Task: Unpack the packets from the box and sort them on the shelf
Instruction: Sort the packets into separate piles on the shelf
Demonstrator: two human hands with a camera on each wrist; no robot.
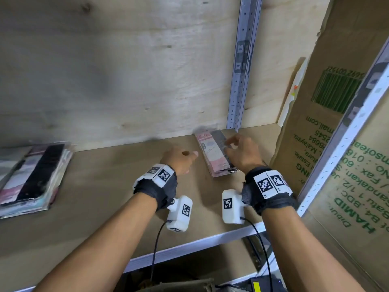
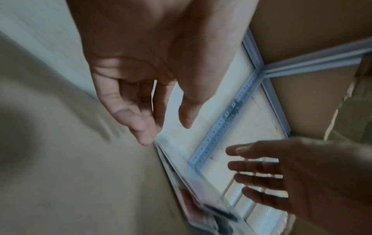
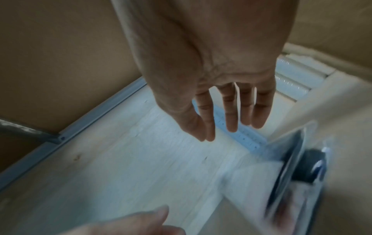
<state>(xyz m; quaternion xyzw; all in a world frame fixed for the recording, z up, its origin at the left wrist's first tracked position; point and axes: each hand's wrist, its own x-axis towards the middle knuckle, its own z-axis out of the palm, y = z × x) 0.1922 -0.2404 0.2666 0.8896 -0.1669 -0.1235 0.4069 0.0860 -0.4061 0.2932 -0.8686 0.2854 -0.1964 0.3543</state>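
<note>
A small stack of pink and black packets (image 1: 212, 152) lies flat on the wooden shelf (image 1: 105, 197), near the back wall. My right hand (image 1: 233, 144) hovers over its right edge with the fingers spread and relaxed, holding nothing. Just left of the stack, my left hand (image 1: 189, 157) is loosely curled and empty. In the left wrist view the left hand (image 2: 167, 132) hangs near the top corner of the packets (image 2: 191, 182). The right wrist view shows the right hand (image 3: 231, 127) with straight fingers in the air, and the packets (image 3: 287, 174) blurred below them.
A larger stack of packets (image 1: 31, 175) lies at the shelf's left end. A tall cardboard box (image 1: 328, 133) with green print stands at the right, behind a slanting metal post (image 1: 357, 114). A perforated upright (image 1: 240, 81) runs up the plywood back wall. The shelf's front rail (image 1: 189, 247) lies below my wrists.
</note>
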